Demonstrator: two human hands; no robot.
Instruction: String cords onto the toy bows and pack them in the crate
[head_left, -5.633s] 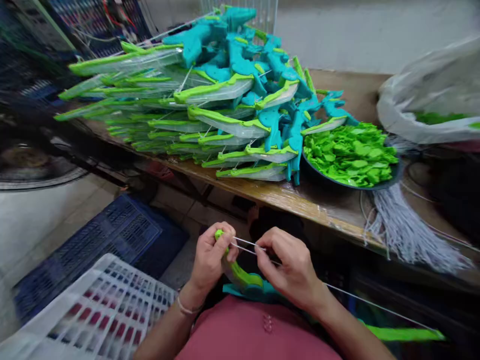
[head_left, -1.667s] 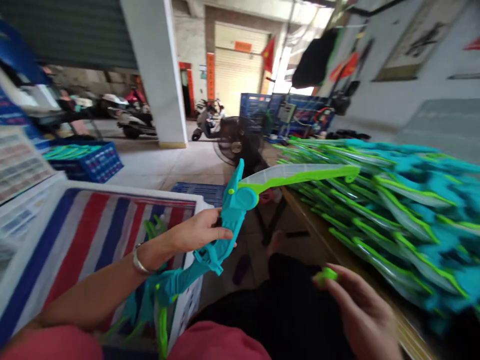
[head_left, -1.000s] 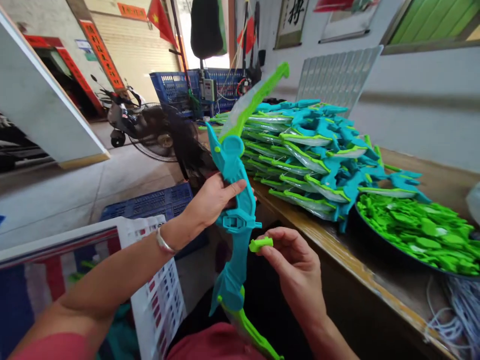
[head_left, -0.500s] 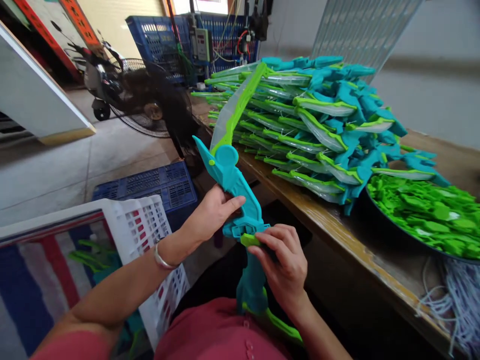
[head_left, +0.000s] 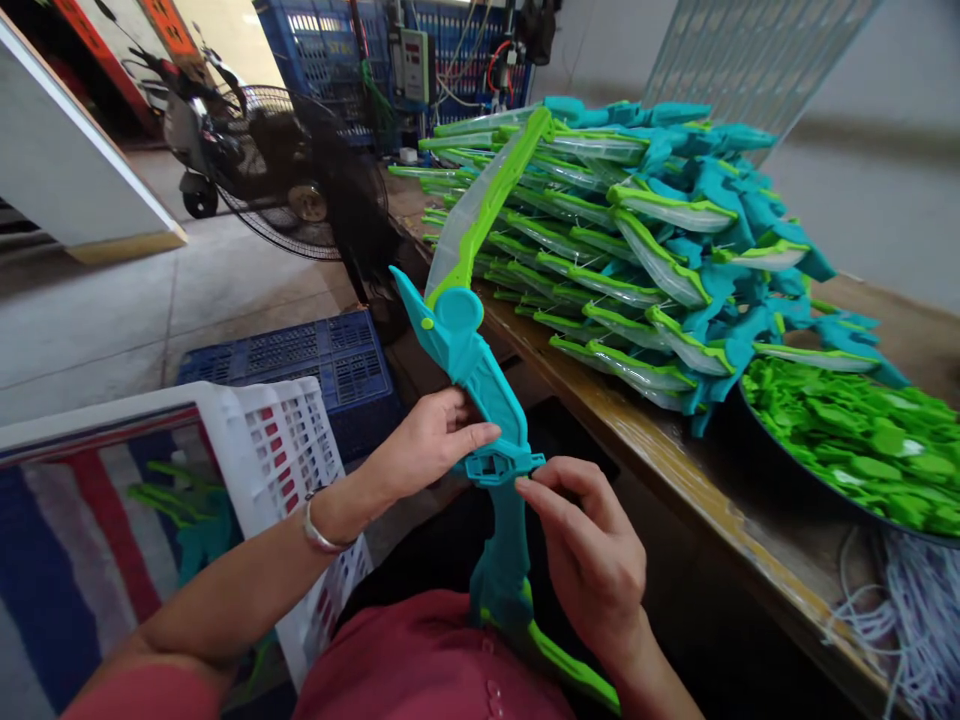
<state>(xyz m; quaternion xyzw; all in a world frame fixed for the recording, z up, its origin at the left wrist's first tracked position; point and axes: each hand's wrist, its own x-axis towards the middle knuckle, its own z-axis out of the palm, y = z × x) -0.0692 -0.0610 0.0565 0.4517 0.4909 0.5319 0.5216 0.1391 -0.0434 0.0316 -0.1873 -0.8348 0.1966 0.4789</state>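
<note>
Left hand (head_left: 431,440): forearm comes in from lower left, wrist bent slightly back, metal bracelet (head_left: 319,525) on it. Grip clenched round the teal middle of a toy bow (head_left: 480,370), thumb laid across the front just above the cross-piece, fingers curled behind.

Right hand (head_left: 592,555): rises from lower right, back of the hand to the camera. Thumb and forefinger are pinched on the right end of the bow's cross-piece, other fingers folded loosely beneath. Whether anything small sits inside that grip cannot be told.

The bow is held in front of the chest, near upright and leaning right. Its clear-and-green upper limb reaches over the pile of bows (head_left: 637,230); the lower green limb runs down past the right wrist.

The pile lies on the bench (head_left: 600,400), to the right. Beside it is a dark pan of green pieces (head_left: 847,430), with white cords (head_left: 900,620) at the bench edge.

To the left are a white crate (head_left: 277,450) with striped lining and a blue crate (head_left: 315,350) on the floor, with a fan (head_left: 300,190) beyond.

Writing: orange strips (head_left: 169,20) at top left carry characters, cropped and unreadable.
</note>
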